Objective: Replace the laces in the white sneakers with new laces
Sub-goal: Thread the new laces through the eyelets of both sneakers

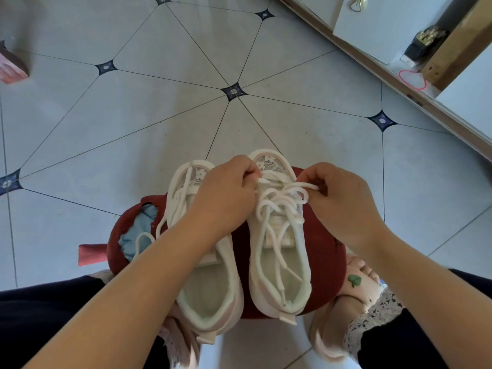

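Holding both hands over the far end of the right sneaker [279, 265], its toe pointing away. Pinching one tip of the white lace [277, 209] with the left hand [226, 198], fingers curled tight around it, just above the lace-patterned toe. Gripping a strand of the same lace with the right hand [343, 206], thumb and bent fingers closing on it at the sneaker's right edge. Letting the lace lie slack between the two hands, tangling in loose loops across the eyelets, with one end trailing into the near opening of the shoe.

Crossing the left forearm over the left sneaker [207, 286], lying just beside the right one and pointing the same way. Letting the left sneaker's lace [173, 206] hang loose down its left side, looping onto a torn blue patch [138, 230] in the seat.

Resting both sneakers on a dark red stool [324, 251], standing on a pale tiled floor [159, 115] with dark diamond insets. Planting feet in pink footwear [356, 286] near either side of the stool, below dark trouser legs [40, 315]. Showing a pink bar [91, 254] sticking out at the stool's left, and wood-framed furniture [399, 75] along the far right.
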`<state>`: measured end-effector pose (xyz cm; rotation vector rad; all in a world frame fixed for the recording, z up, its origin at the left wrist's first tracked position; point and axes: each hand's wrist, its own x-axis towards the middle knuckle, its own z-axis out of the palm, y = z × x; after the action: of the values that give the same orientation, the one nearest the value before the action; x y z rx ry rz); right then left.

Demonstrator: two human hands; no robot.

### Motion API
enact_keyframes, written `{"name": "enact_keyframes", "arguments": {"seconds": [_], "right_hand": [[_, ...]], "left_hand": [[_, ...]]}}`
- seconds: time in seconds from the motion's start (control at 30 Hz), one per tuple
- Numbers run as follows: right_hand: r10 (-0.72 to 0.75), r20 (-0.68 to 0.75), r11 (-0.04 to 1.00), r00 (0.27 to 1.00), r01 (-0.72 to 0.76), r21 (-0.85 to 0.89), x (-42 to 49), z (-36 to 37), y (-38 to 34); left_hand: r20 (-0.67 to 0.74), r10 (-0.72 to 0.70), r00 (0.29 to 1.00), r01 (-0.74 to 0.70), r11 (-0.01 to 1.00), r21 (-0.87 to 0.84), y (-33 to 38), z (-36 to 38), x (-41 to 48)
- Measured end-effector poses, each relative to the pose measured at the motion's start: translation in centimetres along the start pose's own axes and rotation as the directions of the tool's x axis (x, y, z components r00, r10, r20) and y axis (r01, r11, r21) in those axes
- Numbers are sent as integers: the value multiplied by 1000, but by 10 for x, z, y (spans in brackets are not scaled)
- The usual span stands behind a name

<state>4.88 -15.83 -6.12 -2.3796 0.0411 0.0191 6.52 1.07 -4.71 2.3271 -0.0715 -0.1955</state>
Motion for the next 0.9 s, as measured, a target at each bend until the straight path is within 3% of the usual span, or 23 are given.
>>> {"name": "enact_keyframes", "arguments": {"seconds": [0.13,0.33,0.5,0.6,0.73,0.9], "right_hand": [[18,-14,990,1000,-20,-137,-3,-7,1],[-78,-15,933,997,68,-353,-7,-8,0],[-103,50,894,993,115,-433,-9,-7,-2],[-77,87,939,993,101,-328,-5,-9,-2],[-46,87,978,995,63,-201,-2,-7,-5],[124,92,963,988,-142,227,1,-5,-8]], "left_hand": [[-17,46,999,-43,990,135,-5,-5,-3],[52,105,993,-117,934,337,-5,-8,-8],[70,142,987,-158,901,404,-4,-8,-6],[-2,128,992,-121,942,313,-5,-6,-6],[-50,5,999,-1,998,64,-4,-4,-7],[-24,-99,995,89,961,-260,-2,-9,-3]]}}
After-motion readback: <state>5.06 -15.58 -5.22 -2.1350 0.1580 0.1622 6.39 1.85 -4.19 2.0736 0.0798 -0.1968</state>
